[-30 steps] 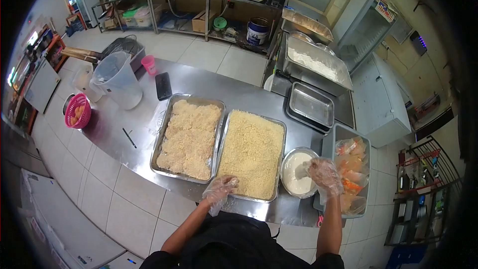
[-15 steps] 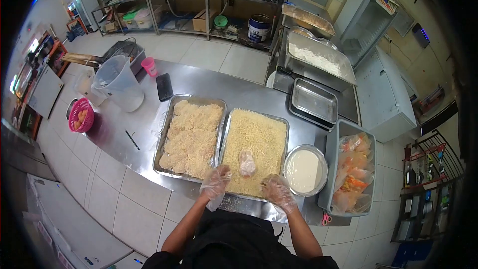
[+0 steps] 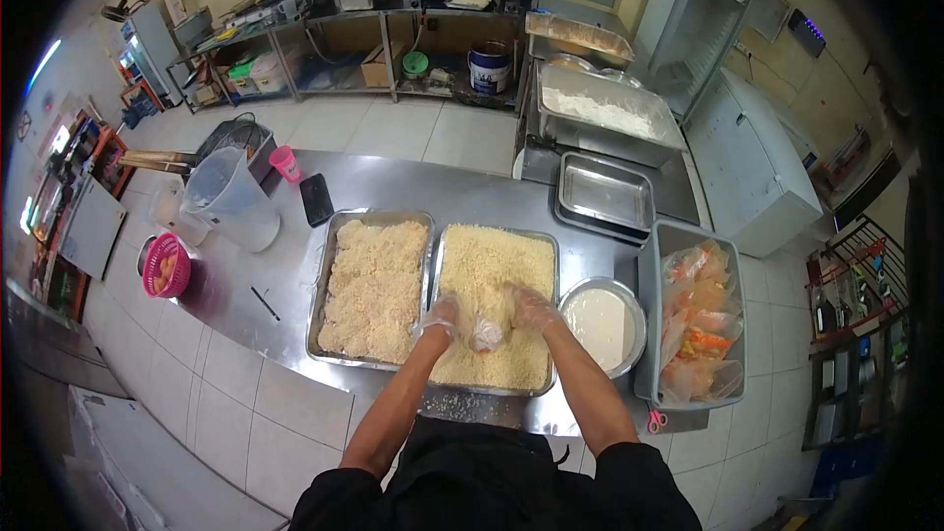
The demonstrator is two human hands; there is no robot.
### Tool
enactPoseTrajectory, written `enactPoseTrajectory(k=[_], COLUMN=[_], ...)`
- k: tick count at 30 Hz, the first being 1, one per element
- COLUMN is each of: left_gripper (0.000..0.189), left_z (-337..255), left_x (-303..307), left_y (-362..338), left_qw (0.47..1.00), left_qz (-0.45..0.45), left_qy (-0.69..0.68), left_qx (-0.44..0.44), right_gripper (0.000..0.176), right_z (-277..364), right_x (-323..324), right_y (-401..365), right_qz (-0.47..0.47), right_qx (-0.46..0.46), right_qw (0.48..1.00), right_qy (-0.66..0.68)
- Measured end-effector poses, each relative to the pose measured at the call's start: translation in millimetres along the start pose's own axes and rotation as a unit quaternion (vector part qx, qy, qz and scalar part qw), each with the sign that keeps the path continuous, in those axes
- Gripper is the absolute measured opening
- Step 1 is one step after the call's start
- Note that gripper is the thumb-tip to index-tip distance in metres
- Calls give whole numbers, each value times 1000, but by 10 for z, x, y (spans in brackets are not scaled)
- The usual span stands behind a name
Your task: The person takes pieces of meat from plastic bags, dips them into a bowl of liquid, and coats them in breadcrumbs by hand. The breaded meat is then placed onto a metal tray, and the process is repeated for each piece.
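Observation:
Both my hands wear clear plastic gloves and rest in the steel tray of loose breadcrumbs (image 3: 547,265). My left hand (image 3: 441,318) and my right hand (image 3: 532,308) press in from either side on a pale battered piece of meat (image 3: 486,333) lying on the crumbs. To the left stands a second steel tray (image 3: 321,287) filled with several breaded pieces. A round bowl of white batter (image 3: 600,322) sits just right of the crumb tray.
A grey tub (image 3: 657,241) of bagged food stands at the right end of the steel counter (image 3: 413,182). Behind it lie an empty steel tray (image 3: 606,195) and a flour bin (image 3: 600,113). A clear jug (image 3: 231,199), phone (image 3: 317,199), pink cup (image 3: 286,163) and pink basket (image 3: 164,265) are left.
My right hand left the batter bowl and a battered piece came to lie on the crumbs. Both hands then moved forward into the crumb tray and closed around that piece.

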State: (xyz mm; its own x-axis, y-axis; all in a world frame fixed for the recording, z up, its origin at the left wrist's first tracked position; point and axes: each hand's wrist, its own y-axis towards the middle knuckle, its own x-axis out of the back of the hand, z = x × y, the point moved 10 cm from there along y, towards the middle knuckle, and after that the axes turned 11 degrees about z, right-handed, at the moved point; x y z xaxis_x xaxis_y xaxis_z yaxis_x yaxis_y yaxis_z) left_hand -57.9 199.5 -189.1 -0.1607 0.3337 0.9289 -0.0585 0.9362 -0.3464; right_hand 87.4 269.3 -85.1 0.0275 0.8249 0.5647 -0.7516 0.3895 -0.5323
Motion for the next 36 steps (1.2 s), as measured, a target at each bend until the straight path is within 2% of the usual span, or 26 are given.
enactPoseTrajectory(k=[1, 3, 5, 6, 9, 11, 12, 15, 16, 18, 19, 21, 23, 24, 26, 28, 30, 33, 35, 36], left_gripper=[40, 41, 39, 39, 41, 43, 44, 49, 51, 56, 61, 73, 67, 65, 62, 60, 59, 60, 60, 60], left_z=[-150, -506, -700, -750, -559, -466, -425, -400, -515, -676, -640, -528, -396, -332, -304, -299, -322, -289, -269, -265], left_x=[456, 1569, 1889, 1957, 1034, 349, 182, 516, 891, 1629, 1606, 1563, 1422, 1342, 1241, 1290, 1342, 1158, 1155, 1162], left_y=[-241, -831, -1223, -1347, -1223, -1115, -1088, -1250, -1398, -1745, -1765, -1799, -1823, -1832, -1880, -1880, -1958, -1949, -1980, -1972], left_qw=[999, 991, 987, 981, 995, 997, 996, 979, 973, 940, 935, 922, 898, 884, 876, 882, 902, 883, 882, 881], left_qz=[10, 36, -48, -92, -23, 21, 44, 11, -51, -176, -168, -156, -168, -174, -133, -124, -136, -126, -133, -137], left_qy=[-34, -103, -98, -94, -86, -77, -72, -196, -226, -282, -305, -349, -405, -432, -463, -454, -409, -452, -449, -449], left_qx=[-27, -78, -121, -142, -45, 11, 38, 61, 13, -77, -71, -60, -43, -36, -30, -32, -30, -30, -41, -48], right_gripper=[81, 77, 69, 68, 78, 84, 80, 69, 65, 58, 54, 50, 44, 27, 21, 22, 30, 29, 26, 27], right_z=[-132, 119, 1063, 964, 132, -982, -847, -160, 125, 639, 809, 992, 1005, 1099, 607, 657, 1118, 173, 261, 399], right_x=[-39, 57, 392, 308, -414, -1397, -1214, -628, -424, -48, 53, 158, 96, 17, -424, -387, -93, -516, -413, -307], right_y=[52, -134, -875, -860, -510, 269, 24, -498, -683, -1022, -1140, -1146, -971, -876, -300, -51, 34, 1004, 954, 842], right_qz=[14, 2, -49, -74, -111, -108, -109, -131, -148, -195, -219, -201, -132, -139, -199, -215, -176, -23, -9, -23], right_qx=[44, 118, 179, 127, -20, -127, -120, 38, 106, 202, 206, 148, -2, 42, 124, 159, 140, 60, 37, 47], right_qw=[990, 974, 980, 989, 974, 945, 962, 991, 983, 960, 951, 958, 982, 987, 971, 961, 961, 998, 993, 997], right_qy=[130, 195, 64, -18, -194, -281, -221, -3, 32, -8, -68, -141, -139, -70, -40, -73, -163, 1, 115, 64])
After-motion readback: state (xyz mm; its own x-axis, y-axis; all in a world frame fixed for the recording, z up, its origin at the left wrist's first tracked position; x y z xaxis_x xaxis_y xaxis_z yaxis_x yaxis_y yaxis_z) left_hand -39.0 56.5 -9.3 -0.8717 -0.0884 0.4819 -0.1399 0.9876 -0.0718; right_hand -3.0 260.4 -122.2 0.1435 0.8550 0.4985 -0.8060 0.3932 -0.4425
